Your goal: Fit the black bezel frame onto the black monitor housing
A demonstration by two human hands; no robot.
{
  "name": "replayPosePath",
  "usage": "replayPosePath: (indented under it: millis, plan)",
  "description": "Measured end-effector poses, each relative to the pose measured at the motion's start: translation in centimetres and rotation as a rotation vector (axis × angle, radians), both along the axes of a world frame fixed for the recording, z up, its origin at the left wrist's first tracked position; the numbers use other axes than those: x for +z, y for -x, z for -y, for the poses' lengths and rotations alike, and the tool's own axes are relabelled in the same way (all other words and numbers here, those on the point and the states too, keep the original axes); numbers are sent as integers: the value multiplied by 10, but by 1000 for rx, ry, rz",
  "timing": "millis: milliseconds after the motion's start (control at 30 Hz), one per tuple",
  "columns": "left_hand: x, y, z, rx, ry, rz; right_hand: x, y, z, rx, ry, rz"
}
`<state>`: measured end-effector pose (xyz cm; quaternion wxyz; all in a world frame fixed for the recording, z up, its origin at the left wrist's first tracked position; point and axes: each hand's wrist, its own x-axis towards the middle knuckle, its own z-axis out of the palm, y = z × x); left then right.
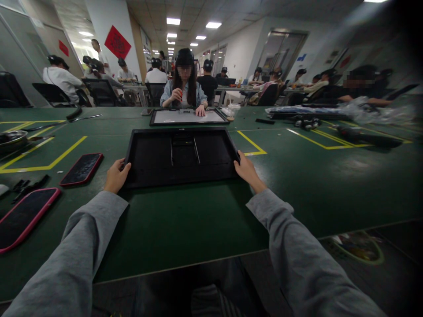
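Observation:
A wide black plastic monitor housing (152, 154) is in front of me over the green table (185, 229), its hollow inner side showing and two thin metal strips at its middle. My left hand (116, 175) grips its left edge, thumb on the near face. At the opposite edge my right hand (247, 169) holds it the same way, fingers curled behind the rim. Most of the fingers of both hands are hidden behind the housing. Whether its lower edge touches the table I cannot tell.
Two red-edged phones (82, 169) lie at the left, near a metal bowl (13, 138). Across the table a person (185, 83) works over a flat panel (161, 116). A black power tool (366, 136) and plastic wrapping (373, 110) lie to the right. A basket (360, 246) stands below the table.

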<state>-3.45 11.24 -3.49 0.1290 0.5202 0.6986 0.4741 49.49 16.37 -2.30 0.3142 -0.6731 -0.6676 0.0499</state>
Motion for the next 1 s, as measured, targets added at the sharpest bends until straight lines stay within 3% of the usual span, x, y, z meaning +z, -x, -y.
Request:
replayPosePath:
  millis: [1000]
  plan:
    - [2,-2,3,3,8,-33,-2,-1,-1,13,-35,-34]
